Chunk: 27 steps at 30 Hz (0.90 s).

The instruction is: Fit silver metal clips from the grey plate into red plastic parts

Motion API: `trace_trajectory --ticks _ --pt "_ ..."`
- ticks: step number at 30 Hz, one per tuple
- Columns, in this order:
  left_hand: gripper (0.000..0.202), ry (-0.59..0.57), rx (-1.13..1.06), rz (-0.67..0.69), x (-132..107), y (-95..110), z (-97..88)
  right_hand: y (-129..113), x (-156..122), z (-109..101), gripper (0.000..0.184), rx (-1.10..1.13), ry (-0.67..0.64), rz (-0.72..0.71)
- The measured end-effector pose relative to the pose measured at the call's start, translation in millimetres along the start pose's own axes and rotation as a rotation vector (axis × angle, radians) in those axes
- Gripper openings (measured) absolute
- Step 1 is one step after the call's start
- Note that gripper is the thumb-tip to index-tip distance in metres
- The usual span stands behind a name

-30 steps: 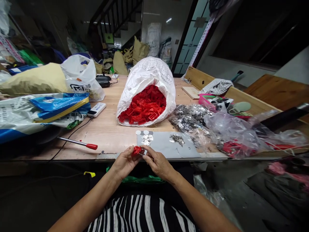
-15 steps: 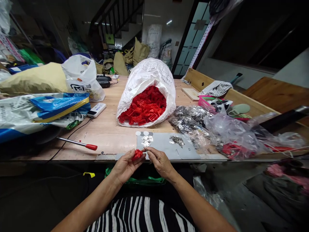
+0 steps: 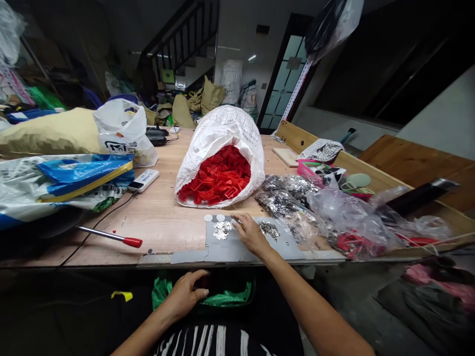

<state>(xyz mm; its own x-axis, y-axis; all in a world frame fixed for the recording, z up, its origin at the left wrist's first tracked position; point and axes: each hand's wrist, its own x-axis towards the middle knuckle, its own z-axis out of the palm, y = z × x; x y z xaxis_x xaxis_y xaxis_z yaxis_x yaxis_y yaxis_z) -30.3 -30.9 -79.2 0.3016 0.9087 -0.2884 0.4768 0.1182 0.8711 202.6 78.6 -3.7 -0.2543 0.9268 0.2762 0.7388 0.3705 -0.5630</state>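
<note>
Left side: a tan sack [image 3: 48, 133] is lying behind a blue-and-white bag [image 3: 89, 179], and a white carrier bag [image 3: 128, 129] is standing at the sack's right end. A white handheld-sized device [image 3: 144, 180] is resting just beside. Right side: a striped cloth [image 3: 322, 150] is lying against a wooden side board [image 3: 291, 133]; a pink basket [image 3: 310, 170] is sitting near it. Far side: a staircase [image 3: 202, 53] is rising left of a glazed door [image 3: 285, 86].

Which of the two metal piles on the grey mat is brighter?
The left pile, beside the two white discs: it shines silvery white, while the right pile looks darker and duller.
</note>
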Motion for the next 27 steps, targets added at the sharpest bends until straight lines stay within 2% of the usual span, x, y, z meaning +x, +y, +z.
trace_trajectory --ticks 4,8,13,16,18,20,22,25,27 --pt "0.047 -0.026 0.064 -0.038 -2 -3 -0.8 -1 35 0 0.031 -0.276 -0.038 -0.080" --pt "0.044 -0.066 0.019 -0.001 -2 1 -0.1 -4 65 6 0.032 -0.474 -0.110 -0.018" --pt "0.040 -0.102 -0.173 0.061 -4 7 -3.4 8 78 9 0.026 -0.456 -0.106 0.005" --pt "0.039 -0.179 -0.376 0.090 -6 17 -5.4 14 72 4 0.030 -0.389 -0.083 -0.011" --pt "0.039 -0.186 -0.480 0.104 -6 25 -6.0 11 62 1 0.034 -0.339 -0.065 -0.029" --pt "0.042 -0.114 -0.541 0.123 -4 33 -6.6 3 48 -3 0.035 -0.226 -0.048 -0.065" --pt "0.047 0.037 -0.537 0.165 1 41 -8.5 -12 28 -6 0.032 0.072 -0.030 -0.114" --pt "0.056 0.308 -0.335 0.309 11 50 -14.0 -39 -6 -9 0.029 0.372 -0.161 -0.123" --pt "0.058 0.409 -0.143 0.419 18 53 -17.1 -58 -26 -9 0.028 0.500 -0.252 -0.107"
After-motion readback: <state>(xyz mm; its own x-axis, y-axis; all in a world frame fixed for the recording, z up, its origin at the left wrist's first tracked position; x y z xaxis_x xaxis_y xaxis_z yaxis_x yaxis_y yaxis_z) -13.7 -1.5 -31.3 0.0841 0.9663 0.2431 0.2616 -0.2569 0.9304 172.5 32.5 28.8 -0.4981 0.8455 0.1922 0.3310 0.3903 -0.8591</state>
